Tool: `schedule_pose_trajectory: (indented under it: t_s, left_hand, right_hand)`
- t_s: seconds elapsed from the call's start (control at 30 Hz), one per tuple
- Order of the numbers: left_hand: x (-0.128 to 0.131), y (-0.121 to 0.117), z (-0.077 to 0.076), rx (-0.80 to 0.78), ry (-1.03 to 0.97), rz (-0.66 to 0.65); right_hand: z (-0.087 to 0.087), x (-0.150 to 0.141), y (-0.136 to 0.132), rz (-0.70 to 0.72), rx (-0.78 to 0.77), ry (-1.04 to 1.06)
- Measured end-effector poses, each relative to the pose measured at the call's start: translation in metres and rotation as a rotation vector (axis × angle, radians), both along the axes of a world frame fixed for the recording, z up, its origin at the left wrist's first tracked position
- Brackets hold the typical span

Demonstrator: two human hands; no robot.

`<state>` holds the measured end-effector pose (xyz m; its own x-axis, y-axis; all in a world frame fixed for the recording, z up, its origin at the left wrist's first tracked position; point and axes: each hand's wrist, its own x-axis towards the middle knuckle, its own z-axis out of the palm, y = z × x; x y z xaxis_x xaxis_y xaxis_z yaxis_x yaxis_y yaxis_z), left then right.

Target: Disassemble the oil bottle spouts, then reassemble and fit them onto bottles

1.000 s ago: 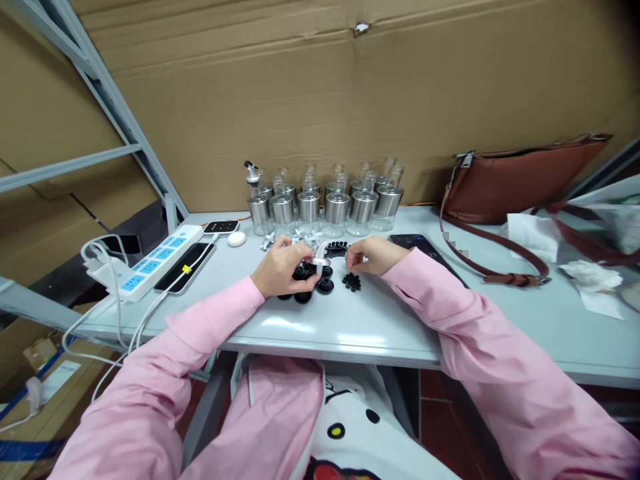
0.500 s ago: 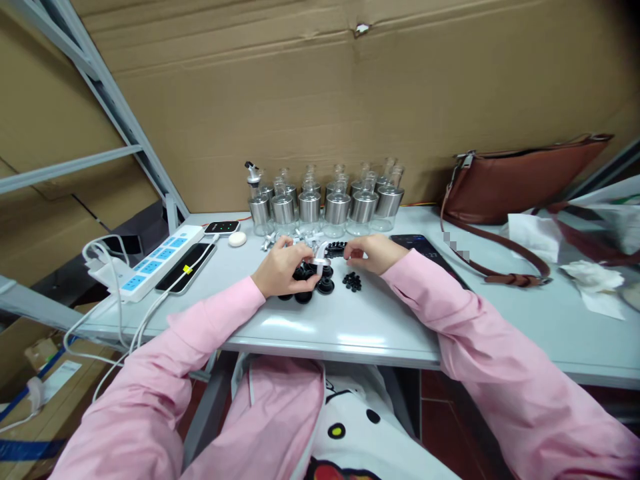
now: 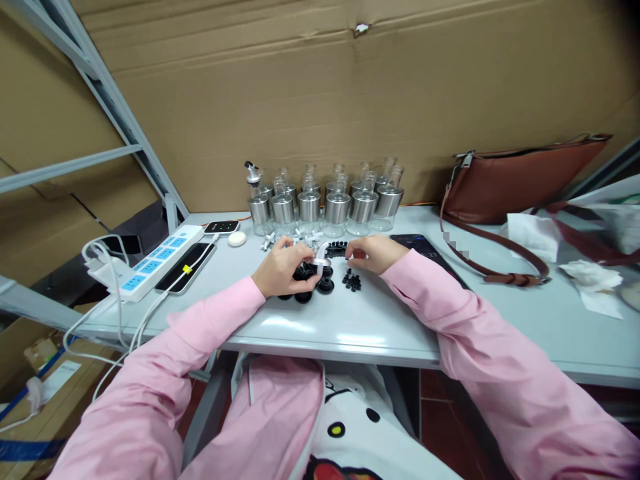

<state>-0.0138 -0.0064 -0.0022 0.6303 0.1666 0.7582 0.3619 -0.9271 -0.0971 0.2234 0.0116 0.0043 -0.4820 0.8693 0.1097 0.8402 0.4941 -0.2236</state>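
Glass bottles with metal sleeves stand in two rows at the back of the table; the leftmost front one bears a black-and-silver pourer, bottle contents not discernible. Left hand pinches a silvery-white spout between thumb and fingers, beside black stoppers. Right hand, fingers curled nearly together, is near small black caps; cannot tell whether it holds one.
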Motion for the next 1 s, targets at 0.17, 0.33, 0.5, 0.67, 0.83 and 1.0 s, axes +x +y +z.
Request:
schedule_pose_trajectory:
  t_s: [0.17, 0.33, 0.5, 0.67, 0.83, 1.0]
  left_hand:
    - [0.000, 0.000, -0.001, -0.001, 0.003, -0.001]
    - [0.000, -0.001, -0.001, -0.002, 0.008, -0.003]
    - [0.001, -0.002, 0.000, 0.001, 0.002, -0.011]
    - [0.001, -0.002, 0.001, -0.004, 0.008, -0.008]
    - [0.001, -0.002, 0.001, 0.000, 0.006, -0.007]
    - [0.001, -0.002, 0.001, -0.003, 0.008, -0.007]
  right_hand:
    - [0.000, 0.000, -0.001, 0.010, -0.050, -0.015]
    - [-0.002, -0.003, 0.000, 0.004, -0.092, -0.095]
    - [-0.003, -0.006, 0.001, -0.030, -0.058, -0.128]
    - [-0.003, -0.008, -0.001, -0.057, -0.086, -0.111]
    - [-0.007, -0.008, 0.001, -0.011, -0.066, -0.095]
    - [-0.005, -0.013, -0.004, -0.035, -0.003, 0.086]
